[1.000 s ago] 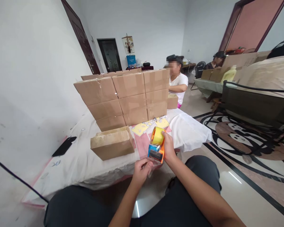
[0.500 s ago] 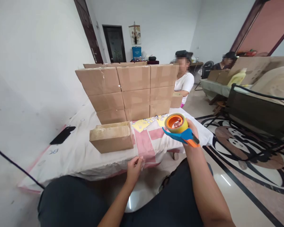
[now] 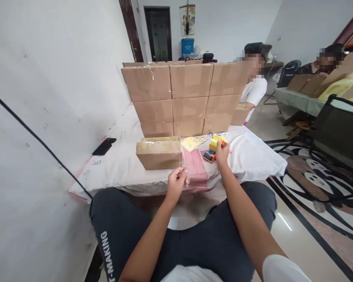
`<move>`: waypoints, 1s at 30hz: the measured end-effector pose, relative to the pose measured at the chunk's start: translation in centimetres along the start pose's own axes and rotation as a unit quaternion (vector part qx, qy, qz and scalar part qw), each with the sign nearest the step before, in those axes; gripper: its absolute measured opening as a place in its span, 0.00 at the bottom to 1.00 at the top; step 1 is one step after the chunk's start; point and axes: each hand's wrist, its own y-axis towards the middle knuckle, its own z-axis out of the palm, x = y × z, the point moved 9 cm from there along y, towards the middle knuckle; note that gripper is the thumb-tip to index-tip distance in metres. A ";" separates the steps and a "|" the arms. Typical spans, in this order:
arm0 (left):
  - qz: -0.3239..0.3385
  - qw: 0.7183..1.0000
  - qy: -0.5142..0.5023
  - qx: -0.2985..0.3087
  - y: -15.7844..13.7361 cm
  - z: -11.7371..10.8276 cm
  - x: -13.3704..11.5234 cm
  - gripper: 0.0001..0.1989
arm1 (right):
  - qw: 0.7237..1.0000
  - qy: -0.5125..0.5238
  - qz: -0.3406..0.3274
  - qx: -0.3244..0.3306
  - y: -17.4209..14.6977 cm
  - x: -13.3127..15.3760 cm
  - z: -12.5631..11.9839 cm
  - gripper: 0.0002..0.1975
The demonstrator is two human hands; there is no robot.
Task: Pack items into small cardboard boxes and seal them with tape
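Right hand (image 3: 222, 154) clamped on tape dispenser (image 3: 211, 156), thumb and fingers closed at its side; dispenser is orange and blue, hard plastic by the look, with black block at near end and round glossy yellow tape roll (image 3: 214, 143) on top. It's at the near side of the table, right of the loose box; can't tell if it touches the cloth. Left hand (image 3: 177, 181) at table edge, just beyond the loose box's near right corner, thumb and fingertips together; can't tell if a clear strip sits between them. Loose box (image 3: 161, 160): brown cardboard, oblong, matte front, shiny tape film along upper part. Behind it, box stack (image 3: 191, 102), flat-faced cardboard, three by three across the front, glossy tape bands. Tablecloth (image 3: 117, 172) pale, creased, pink blocks, yellow printed patch. White fabric (image 3: 255, 152) rumpled at right, draping over edge.
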 end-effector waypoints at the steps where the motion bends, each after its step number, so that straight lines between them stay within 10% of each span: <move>1: 0.001 1.000 -0.002 -0.002 0.2 -0.4 -0.1 0.21 | 1.000 -0.011 -0.022 -0.007 -0.5 1.1 -0.1 0.22; 4: 0.002 1.000 -0.008 -0.005 0.7 -1.0 -0.2 0.20 | 0.978 -0.025 -0.129 0.160 -4.2 6.1 3.1 0.19; 6: 0.004 1.000 -0.010 -0.002 0.9 -1.1 -0.1 0.20 | 0.910 -0.028 -0.200 0.361 -9.4 9.3 6.8 0.13; 8: 0.007 1.000 -0.006 0.002 1.1 -1.2 0.0 0.20 | 0.871 -0.047 -0.249 0.422 -13.5 11.6 8.1 0.08; 15: 0.008 0.993 0.070 -0.094 2.2 -5.1 1.5 0.25 | 0.916 0.010 -0.287 0.280 -13.8 16.8 5.6 0.08; 19: 0.085 0.967 0.149 -0.188 3.4 -9.2 -1.9 0.19 | 0.931 0.075 -0.250 0.256 -11.1 19.7 4.5 0.07; 25: 0.227 0.816 0.520 -0.114 5.4 -7.7 -7.8 0.18 | 0.915 0.086 -0.154 0.364 -9.6 18.5 11.4 0.11; 30: 0.208 0.795 0.554 -0.135 5.2 -7.6 -6.4 0.20 | 0.902 -0.071 -0.156 0.396 -8.7 13.4 19.4 0.09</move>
